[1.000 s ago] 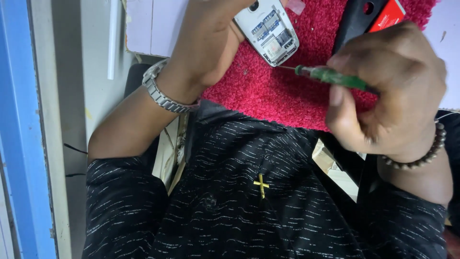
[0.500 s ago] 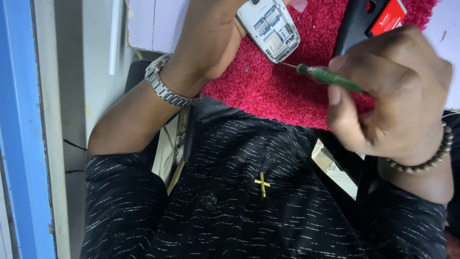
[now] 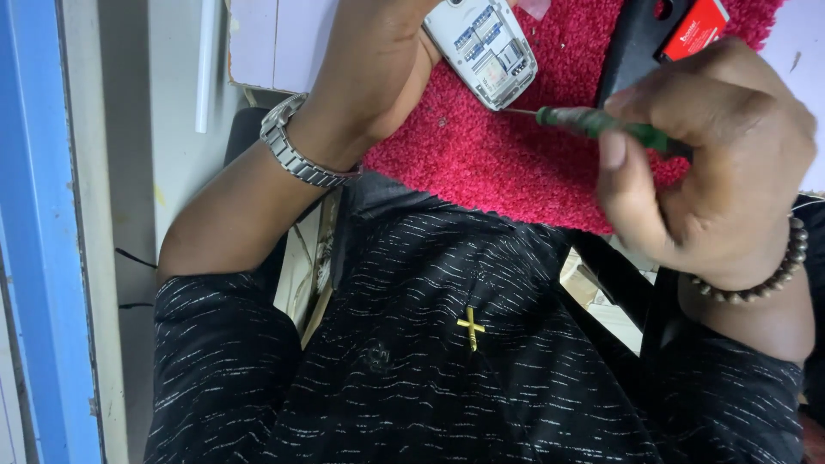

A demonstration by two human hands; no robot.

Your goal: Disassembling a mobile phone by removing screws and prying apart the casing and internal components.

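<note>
My left hand [image 3: 378, 69], with a metal watch at the wrist, grips a small white phone [image 3: 485, 47] whose back cover is off, so its inner slots show. It is held over a red fuzzy mat [image 3: 507, 159]. My right hand [image 3: 713, 163], wearing a beaded bracelet, is closed around a green-handled screwdriver [image 3: 601, 125]. The thin metal tip of the screwdriver touches the phone's lower edge.
A black cover piece [image 3: 632, 43] and a red flat battery [image 3: 696, 30] lie on the mat at the top right. My black patterned shirt [image 3: 447, 361] fills the lower view. A blue frame [image 3: 39, 232] runs down the left side beside a pale wall.
The phone has shifted slightly up and left in my left hand. My right hand and the screwdriver have stayed at the phone's lower edge with only small movement.
</note>
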